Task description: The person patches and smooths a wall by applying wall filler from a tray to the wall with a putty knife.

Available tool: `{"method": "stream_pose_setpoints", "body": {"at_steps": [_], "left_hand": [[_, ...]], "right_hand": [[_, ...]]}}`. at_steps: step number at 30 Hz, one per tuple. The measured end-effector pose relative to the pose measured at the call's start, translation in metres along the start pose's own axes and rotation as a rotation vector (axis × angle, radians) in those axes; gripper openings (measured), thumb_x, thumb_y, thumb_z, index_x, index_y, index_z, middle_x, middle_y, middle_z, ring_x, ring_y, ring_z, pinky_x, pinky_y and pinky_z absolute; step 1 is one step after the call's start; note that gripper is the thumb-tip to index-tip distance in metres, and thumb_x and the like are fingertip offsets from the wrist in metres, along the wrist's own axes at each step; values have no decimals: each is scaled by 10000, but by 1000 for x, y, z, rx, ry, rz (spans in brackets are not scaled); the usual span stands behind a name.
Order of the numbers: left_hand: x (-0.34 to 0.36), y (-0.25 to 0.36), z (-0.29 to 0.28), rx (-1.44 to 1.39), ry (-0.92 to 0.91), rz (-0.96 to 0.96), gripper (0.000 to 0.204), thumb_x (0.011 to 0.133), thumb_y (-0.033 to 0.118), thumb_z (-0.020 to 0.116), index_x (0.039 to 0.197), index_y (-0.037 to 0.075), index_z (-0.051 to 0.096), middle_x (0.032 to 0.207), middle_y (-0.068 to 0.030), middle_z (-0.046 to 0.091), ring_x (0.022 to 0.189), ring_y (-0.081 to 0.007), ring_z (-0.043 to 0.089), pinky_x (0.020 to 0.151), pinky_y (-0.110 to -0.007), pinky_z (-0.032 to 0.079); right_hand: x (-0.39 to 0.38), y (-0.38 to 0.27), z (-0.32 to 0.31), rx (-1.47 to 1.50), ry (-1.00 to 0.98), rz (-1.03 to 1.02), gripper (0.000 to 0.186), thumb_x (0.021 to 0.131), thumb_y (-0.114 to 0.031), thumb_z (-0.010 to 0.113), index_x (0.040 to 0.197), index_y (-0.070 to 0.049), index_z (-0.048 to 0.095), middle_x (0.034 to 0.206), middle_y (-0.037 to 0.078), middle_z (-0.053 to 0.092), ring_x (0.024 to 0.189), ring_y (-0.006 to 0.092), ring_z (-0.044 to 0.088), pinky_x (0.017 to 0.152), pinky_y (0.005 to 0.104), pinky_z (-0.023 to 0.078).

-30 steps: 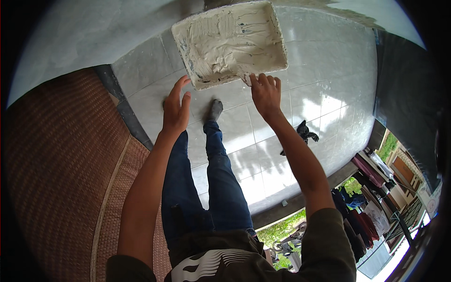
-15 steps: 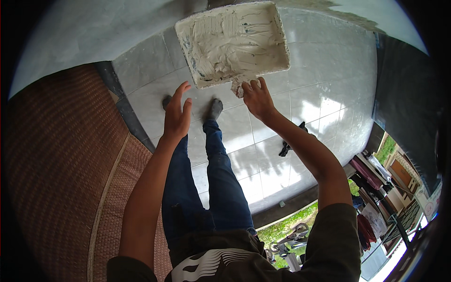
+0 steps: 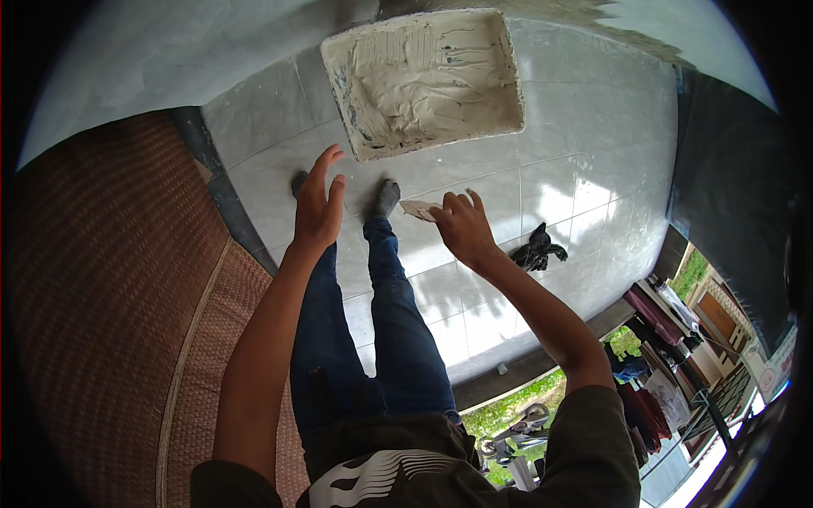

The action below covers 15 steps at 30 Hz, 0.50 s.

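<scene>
The grey tiled floor point(image 3: 593, 118) is flanked on the left by brown woven matting point(image 3: 110, 279). Ahead, a tray point(image 3: 440, 145) is coated inside with beige paste point(image 3: 406, 93); its support is hidden. Of the two hands, the left hand point(image 3: 320, 207) is held empty near the tray's closest left corner, thumb and fingers spread. A black bundle point(image 3: 540, 248) is seen beyond the right hand point(image 3: 464, 227), by which a paste-smeared scraper point(image 3: 417, 209) is gripped, pointed leftward, apart from the tray.
</scene>
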<state>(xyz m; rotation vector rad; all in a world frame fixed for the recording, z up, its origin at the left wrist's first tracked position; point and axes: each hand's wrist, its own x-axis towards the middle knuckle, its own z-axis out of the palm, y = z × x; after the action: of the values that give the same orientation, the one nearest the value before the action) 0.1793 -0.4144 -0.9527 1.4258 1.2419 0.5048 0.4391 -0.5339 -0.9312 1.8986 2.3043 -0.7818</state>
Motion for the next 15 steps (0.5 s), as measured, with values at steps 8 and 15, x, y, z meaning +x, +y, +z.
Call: {"method": "stream_pose_setpoints", "body": {"at_steps": [8,15], "left_hand": [[5,-7,-4,3,9,6,514,989,236,433,1451,15,399,1404,-224,534,1340,-388,474,1133,-441,328],[1,-16,-5,-15,22,-10,513,990,242,432,1455,27,398,1406,-214,537,1336,-384,480,1132,-441,331]], "right_hand": [[80,29,-59,-127,111,22,137,913,-142,600,959,-148,729,964,0,649,997,233,607,1089,604,338],[126,39,-53,-245,-170,-152,116,927,-209,639,960,-157,736,984,-25,667,1033,227,606,1100,603,301]]}}
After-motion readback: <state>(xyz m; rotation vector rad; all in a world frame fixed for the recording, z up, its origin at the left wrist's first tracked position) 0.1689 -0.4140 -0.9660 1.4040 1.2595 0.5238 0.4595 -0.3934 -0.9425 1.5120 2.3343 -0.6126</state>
